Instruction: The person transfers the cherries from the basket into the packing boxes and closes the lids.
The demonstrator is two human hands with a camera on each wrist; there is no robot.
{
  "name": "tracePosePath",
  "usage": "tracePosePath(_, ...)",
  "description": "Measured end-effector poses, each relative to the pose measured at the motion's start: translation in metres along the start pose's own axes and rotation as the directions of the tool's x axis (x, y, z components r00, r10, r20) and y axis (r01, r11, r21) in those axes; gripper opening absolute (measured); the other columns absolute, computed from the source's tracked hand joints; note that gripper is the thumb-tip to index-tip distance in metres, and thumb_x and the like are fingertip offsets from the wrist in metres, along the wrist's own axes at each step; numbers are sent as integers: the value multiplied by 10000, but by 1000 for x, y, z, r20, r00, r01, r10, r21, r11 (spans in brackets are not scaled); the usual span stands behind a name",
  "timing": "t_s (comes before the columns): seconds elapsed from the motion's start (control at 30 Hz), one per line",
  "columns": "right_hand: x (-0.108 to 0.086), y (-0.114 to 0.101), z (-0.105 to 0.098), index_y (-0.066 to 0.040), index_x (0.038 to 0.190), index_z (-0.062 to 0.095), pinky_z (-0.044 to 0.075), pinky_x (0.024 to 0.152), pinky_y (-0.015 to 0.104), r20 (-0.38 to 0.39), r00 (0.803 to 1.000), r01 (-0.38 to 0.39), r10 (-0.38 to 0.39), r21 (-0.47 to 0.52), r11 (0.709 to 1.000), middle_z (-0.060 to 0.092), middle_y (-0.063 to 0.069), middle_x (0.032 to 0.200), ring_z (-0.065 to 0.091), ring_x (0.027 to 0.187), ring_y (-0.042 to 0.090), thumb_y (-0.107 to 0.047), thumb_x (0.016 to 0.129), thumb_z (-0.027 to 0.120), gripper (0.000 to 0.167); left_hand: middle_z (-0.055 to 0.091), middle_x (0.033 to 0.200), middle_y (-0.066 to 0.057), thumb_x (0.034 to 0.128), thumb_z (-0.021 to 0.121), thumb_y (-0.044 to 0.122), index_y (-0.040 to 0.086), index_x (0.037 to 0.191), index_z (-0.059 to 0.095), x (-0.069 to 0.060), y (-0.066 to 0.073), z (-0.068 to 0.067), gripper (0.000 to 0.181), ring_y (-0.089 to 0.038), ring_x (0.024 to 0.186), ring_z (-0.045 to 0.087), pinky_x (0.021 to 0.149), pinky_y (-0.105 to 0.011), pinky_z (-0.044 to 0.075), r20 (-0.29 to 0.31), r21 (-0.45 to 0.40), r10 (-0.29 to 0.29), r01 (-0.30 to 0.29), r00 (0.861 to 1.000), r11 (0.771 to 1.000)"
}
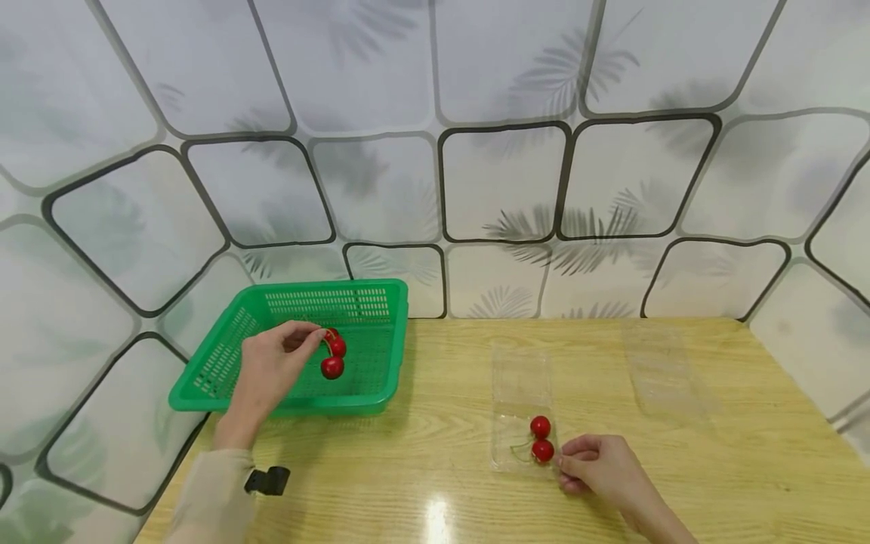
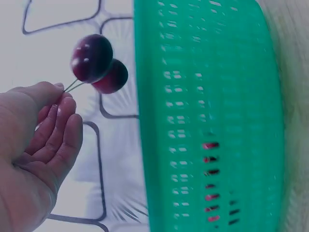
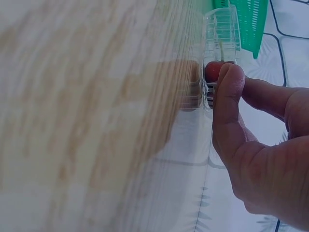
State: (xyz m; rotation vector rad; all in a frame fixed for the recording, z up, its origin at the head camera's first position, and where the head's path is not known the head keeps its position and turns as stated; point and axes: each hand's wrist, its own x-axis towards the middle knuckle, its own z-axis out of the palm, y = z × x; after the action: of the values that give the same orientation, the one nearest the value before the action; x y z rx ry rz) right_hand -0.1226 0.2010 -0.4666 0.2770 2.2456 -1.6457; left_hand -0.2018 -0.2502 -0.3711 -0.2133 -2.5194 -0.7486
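Note:
My left hand [image 1: 272, 366] is above the green basket [image 1: 402, 340], pinching thin stems between thumb and fingertips. Dark red cherries [image 2: 91, 59] hang from those stems; the left wrist view shows two. Red also shows through the basket's slots low in that view. To the right, a clear plastic box [image 1: 506, 431] lies with its lid [image 1: 519, 370] folded back on the table. Inside its right part sit two cherries [image 1: 542, 451], with a green stem pointing left. My right hand [image 1: 605, 470] holds the box's near right edge with thumb and finger, close beside the lower cherry.
Another clear plastic piece [image 1: 662, 370] lies farther back on the right of the wooden table [image 1: 442, 453]. A patterned wall covering [image 1: 503, 185] rises behind the table and along both sides. The basket stands at the back left, near the wall.

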Motion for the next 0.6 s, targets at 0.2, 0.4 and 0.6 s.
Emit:
tracePosePath(0.2, -1, 0, 1, 153, 1067, 615, 616, 640, 283, -4, 1000, -8, 8, -3, 1000, 729, 103, 817, 709, 723, 157, 10, 941, 684, 203, 791, 877, -3, 963, 735, 272, 159, 997, 796, -4, 23, -2, 133, -100, 766, 717, 687, -172, 529, -6, -80, -35, 34, 999, 996)
tracePosePath(0.4, -1, -1, 2, 140, 1067, 623, 616, 639, 285, -13, 1000, -11, 10, -10, 1000, 725, 113, 819, 711, 723, 168, 4, 932, 691, 204, 791, 912, 1, 967, 729, 289, 172, 1028, 792, -6, 40, -1, 146, 14, 789, 690, 714, -158, 542, 72, -218, -70, 84, 995, 972)
tracePosePath(0.6, -1, -1, 2, 140, 1072, 623, 617, 641, 288, -17, 1000, -23, 23, -13, 1000, 725, 120, 819, 712, 724, 173, -1, 931, 693, 211, 793, 960, -70, 972, 723, 258, 121, 1083, 787, -12, 58, 5, 188, -152, 830, 749, 719, -208, 570, 186, -381, -82, 149, 979, 912)
